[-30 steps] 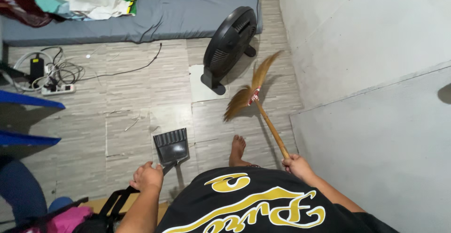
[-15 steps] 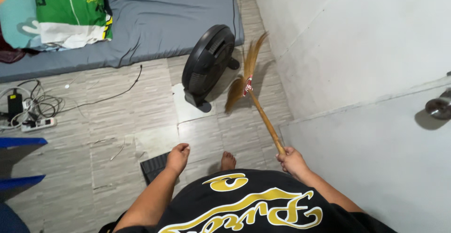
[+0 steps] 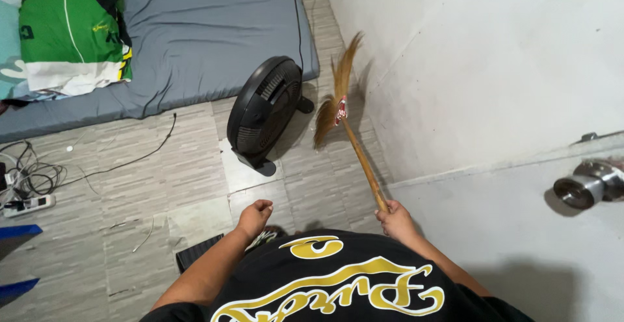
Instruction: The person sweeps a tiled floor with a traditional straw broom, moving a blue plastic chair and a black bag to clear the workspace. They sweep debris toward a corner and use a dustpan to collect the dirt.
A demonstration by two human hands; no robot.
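My right hand [image 3: 394, 219] was wrapped tight round the end of the wooden broom [image 3: 348, 124] handle, bristles pointing up and away near the white wall [image 3: 468, 62], just beside the black floor fan [image 3: 263, 114]. My left hand [image 3: 255, 216] was curled into a loose fist; can't tell if it gripped anything, though the dark dustpan [image 3: 195, 256] sat on the tiled floor [image 3: 169, 185] just below my forearm. Grey mattress [image 3: 208, 29] lay behind the fan.

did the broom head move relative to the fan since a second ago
Yes. The broom head has gone from the floor in front of the fan to beside it, closer to the wall.
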